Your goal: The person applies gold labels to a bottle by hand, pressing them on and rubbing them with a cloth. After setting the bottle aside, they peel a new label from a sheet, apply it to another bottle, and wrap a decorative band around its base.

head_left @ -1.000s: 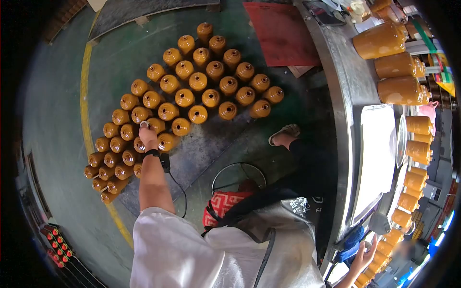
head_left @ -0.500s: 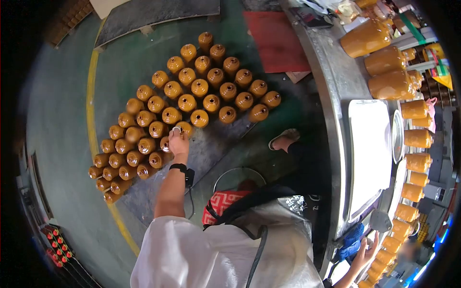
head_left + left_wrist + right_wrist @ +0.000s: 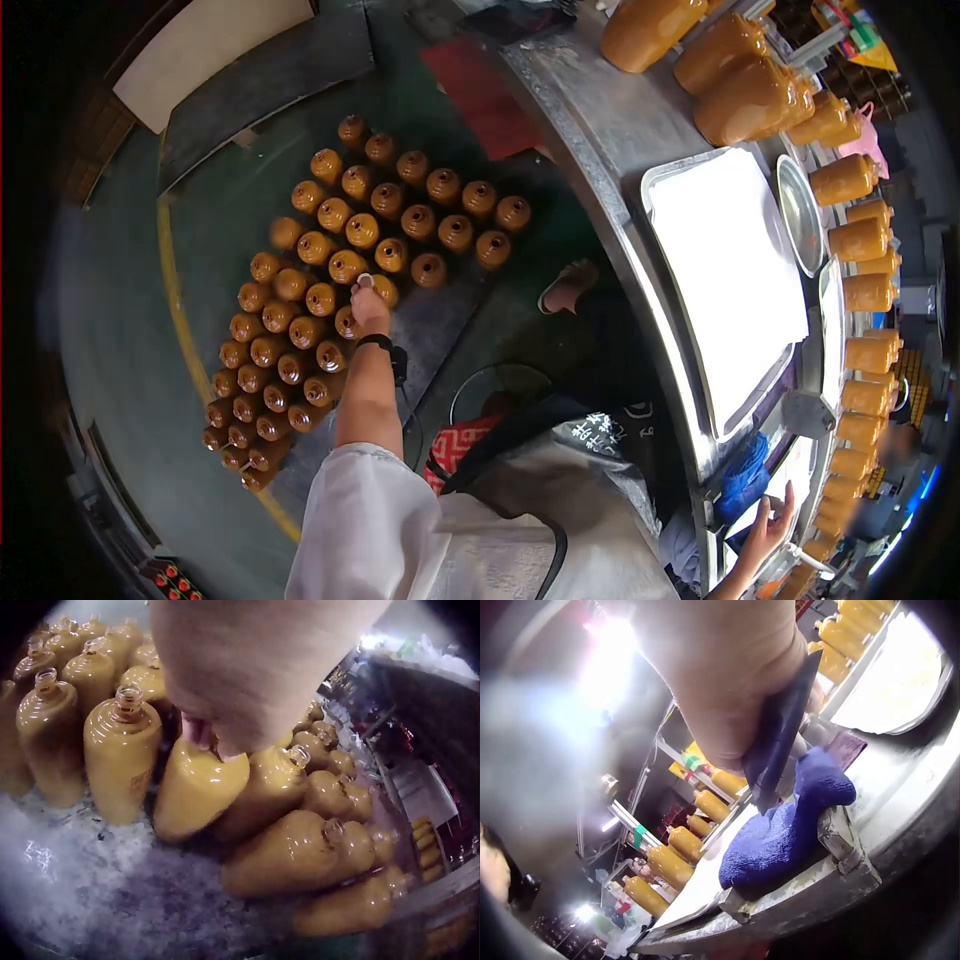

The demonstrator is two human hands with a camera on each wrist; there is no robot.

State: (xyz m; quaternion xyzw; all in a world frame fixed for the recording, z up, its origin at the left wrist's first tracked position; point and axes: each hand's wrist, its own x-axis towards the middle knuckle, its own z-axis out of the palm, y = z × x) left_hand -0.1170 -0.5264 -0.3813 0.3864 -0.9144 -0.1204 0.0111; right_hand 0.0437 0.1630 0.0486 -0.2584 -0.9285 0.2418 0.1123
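My left hand (image 3: 370,308) is at the near edge of the rows of glossy brown bottles standing on the floor sheet. In the left wrist view its fingers are curled round the top of a leaning bottle (image 3: 201,784) and hide its neck. A small whitish ring shows at the fingertips in the head view. Beside it, an upright bottle (image 3: 122,761) shows a clear glass mouth. My right hand (image 3: 768,533) is over the metal table, fingers apart, near a blue cloth (image 3: 769,851). A dark blue flap (image 3: 784,735) covers part of that hand in the right wrist view.
The metal table (image 3: 560,100) bears large brown jars (image 3: 745,95), a tray (image 3: 655,190) lined with white sheet and an oval metal dish (image 3: 800,215). More brown bottles (image 3: 865,240) line its far side. My foot (image 3: 570,287) is between bottles and table.
My left hand has moved right, from among the left rows to a bottle at the near edge. The head view has swung toward the table. My right hand stays over the table.
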